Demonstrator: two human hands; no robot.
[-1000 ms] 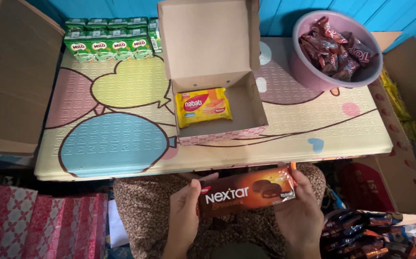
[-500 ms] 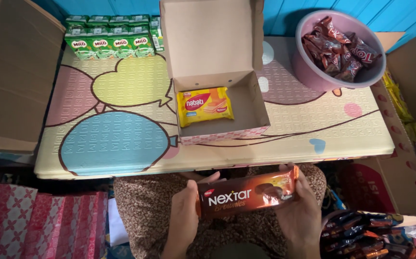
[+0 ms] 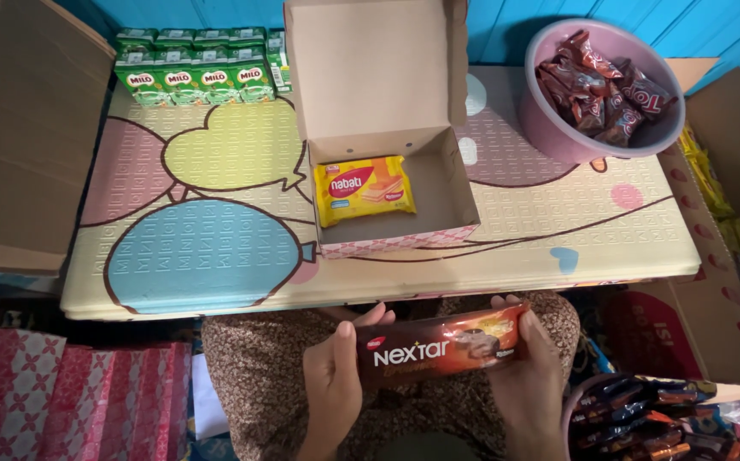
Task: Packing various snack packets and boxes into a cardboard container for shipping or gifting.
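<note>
Brown snack packet (image 3: 442,348) lower, nearer lap.

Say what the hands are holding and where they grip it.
A long brown snack packet, held by its two ends: left hand on one, right hand on the other.

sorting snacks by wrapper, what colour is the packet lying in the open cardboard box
Yellow, with a red patch and an orange wafer picture: the wafer packet in the box, clearest in the head view.

brown snack pack (image 3: 442,350): glossy foil-like plastic | open box (image 3: 387,128): matt cardboard
</note>
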